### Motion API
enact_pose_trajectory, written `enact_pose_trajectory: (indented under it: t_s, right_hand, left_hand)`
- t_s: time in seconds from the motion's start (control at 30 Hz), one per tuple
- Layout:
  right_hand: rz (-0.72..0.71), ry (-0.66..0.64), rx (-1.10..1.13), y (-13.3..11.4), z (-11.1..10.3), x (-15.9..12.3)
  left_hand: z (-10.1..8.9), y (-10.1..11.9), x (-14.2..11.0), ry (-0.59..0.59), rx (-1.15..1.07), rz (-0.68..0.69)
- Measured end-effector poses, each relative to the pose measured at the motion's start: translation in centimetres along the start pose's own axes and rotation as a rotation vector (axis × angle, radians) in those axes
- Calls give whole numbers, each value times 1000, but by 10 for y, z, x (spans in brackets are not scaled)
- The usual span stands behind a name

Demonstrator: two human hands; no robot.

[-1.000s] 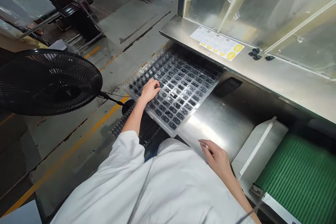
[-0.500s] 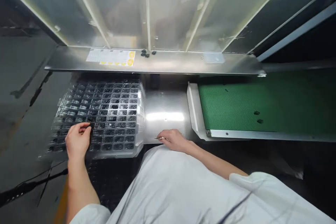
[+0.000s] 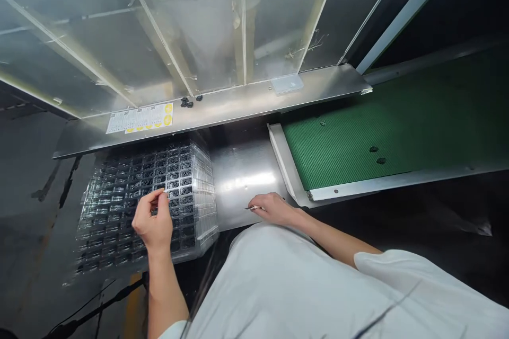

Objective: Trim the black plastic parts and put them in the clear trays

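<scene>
A stack of clear plastic trays with many pockets of small black parts lies at the left of a steel surface. My left hand hovers over the tray's middle, thumb and forefinger pinched together; what they pinch is too small to make out. My right hand rests at the steel surface's near edge, fingers closed on a thin stick-like tool that points left.
A green conveyor belt runs to the right with two small black parts on it. A steel ledge behind carries a yellow-and-white label and a few loose black parts. Clear panels rise above the ledge.
The camera swung from the fan and floor to the machine front. My left hand lifted from the tray's near-left pockets to a pinch over its middle; my right hand stayed by the steel edge.
</scene>
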State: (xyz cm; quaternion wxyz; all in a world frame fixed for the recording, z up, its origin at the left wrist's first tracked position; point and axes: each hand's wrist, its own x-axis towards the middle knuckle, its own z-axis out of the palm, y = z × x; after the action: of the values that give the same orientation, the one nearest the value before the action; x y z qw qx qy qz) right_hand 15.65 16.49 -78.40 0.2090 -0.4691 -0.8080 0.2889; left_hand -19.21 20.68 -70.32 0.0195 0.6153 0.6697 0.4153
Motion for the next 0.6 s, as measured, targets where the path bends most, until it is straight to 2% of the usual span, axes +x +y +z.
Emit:
enact_pose_trajectory:
  t_s: [0.1, 0.2, 0.3, 0.37, 0.43, 0.5, 0.6]
  right_hand:
    - [71, 211, -11, 35, -40, -7]
    - [229, 506, -165, 89, -108, -16]
    - [468, 675, -375, 152, -178, -23]
    - [590, 679, -479, 190, -213, -22]
    - [651, 637, -545, 219, -234, -17]
    - [681, 573, -581, 238, -243, -9]
    - [680, 482, -612, 254, -245, 1]
  left_hand:
    - [25, 44, -1, 52, -196, 181]
    - [46, 80, -10, -68, -286, 317]
    - [64, 105, -30, -215, -317, 398]
    - [73, 116, -46, -320, -318, 445]
    - [81, 124, -63, -413, -300, 483]
    - [87, 128, -78, -479, -260, 499]
    - [92, 131, -92, -534, -194, 490]
